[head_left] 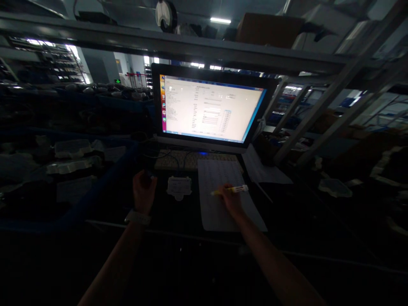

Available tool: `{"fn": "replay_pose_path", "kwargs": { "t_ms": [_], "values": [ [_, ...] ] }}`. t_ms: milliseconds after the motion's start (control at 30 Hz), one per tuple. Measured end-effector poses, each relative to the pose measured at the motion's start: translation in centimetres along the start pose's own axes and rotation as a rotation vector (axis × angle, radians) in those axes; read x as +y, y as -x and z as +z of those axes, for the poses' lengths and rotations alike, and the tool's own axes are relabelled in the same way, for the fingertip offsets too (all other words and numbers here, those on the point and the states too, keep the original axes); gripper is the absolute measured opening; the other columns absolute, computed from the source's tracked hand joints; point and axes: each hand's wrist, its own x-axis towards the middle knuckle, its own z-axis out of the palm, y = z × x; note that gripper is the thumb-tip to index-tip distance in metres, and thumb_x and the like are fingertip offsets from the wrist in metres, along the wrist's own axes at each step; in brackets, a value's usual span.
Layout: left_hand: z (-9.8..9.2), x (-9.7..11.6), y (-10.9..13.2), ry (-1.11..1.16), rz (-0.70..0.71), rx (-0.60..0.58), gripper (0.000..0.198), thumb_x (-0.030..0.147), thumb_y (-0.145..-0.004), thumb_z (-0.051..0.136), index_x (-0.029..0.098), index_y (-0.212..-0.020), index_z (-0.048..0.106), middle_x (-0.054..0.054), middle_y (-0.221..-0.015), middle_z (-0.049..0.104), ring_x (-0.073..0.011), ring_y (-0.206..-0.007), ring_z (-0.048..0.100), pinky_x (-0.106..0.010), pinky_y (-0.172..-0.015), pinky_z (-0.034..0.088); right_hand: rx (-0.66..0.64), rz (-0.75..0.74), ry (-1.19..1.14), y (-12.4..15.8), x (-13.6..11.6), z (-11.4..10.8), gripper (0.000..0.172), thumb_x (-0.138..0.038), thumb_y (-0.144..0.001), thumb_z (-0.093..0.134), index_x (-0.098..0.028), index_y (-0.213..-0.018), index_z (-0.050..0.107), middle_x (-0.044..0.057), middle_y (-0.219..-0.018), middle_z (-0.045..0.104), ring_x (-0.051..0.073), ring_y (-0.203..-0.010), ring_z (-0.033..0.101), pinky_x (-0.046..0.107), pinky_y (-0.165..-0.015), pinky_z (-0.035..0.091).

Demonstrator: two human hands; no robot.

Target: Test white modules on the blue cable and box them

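My right hand (231, 200) rests on a printed sheet of paper (219, 178) and is closed around a yellow and white marker (230, 190), tip pointing left. My left hand (144, 189) is curled over a dark object on the bench, too dim to name; a white band sits on that wrist. Between the hands lies a small white labelled pack (179, 187). A lit monitor (210, 108) showing a form stands behind, with a keyboard (178, 160) under it.
A blue bin (95, 187) with clear plastic trays sits at the left. More papers (263, 170) lie right of the keyboard. Slanted metal rack struts (318, 114) rise on the right, and a shelf beam (178, 46) runs overhead. The scene is very dark.
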Motion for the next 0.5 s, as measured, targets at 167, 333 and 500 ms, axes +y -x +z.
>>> {"fn": "replay_pose_path", "kwargs": {
  "t_ms": [167,333,500],
  "values": [
    [-0.3,0.7,0.6,-0.304,0.242,0.02,0.047,0.035,-0.068,0.067,0.019,-0.11,0.053,-0.014,-0.131,0.042,-0.0299,-0.13,0.032,-0.049,-0.106,0.028,0.064,0.053,-0.157,1.4,-0.9,-1.9,0.04,-0.059,-0.069,0.054,-0.02,-0.079,0.051,-0.001,-0.061,0.061,0.009,-0.043,0.045,0.021,-0.039,0.032],
    [-0.2,2.2,3.2,-0.474,0.428,-0.329,0.065,0.041,-0.065,0.071,0.022,-0.122,0.047,-0.015,-0.141,0.033,-0.0331,-0.132,0.029,-0.053,-0.105,0.028,0.076,0.182,-0.214,4.3,-0.9,-4.0,0.057,-0.07,-0.066,0.053,-0.018,-0.091,0.055,0.002,-0.055,0.062,0.01,-0.036,0.042,0.022,-0.035,0.029],
    [0.9,2.5,4.6,-0.53,0.428,-0.521,0.086,0.026,-0.055,0.076,0.022,-0.131,0.037,-0.013,-0.129,0.047,-0.0314,-0.121,0.044,-0.048,-0.099,0.039,0.089,0.178,-0.09,5.7,-0.7,-4.2,0.054,-0.069,-0.064,0.055,-0.019,-0.085,0.059,0.001,-0.052,0.061,0.011,-0.037,0.042,0.024,-0.036,0.032]
  ]
}}
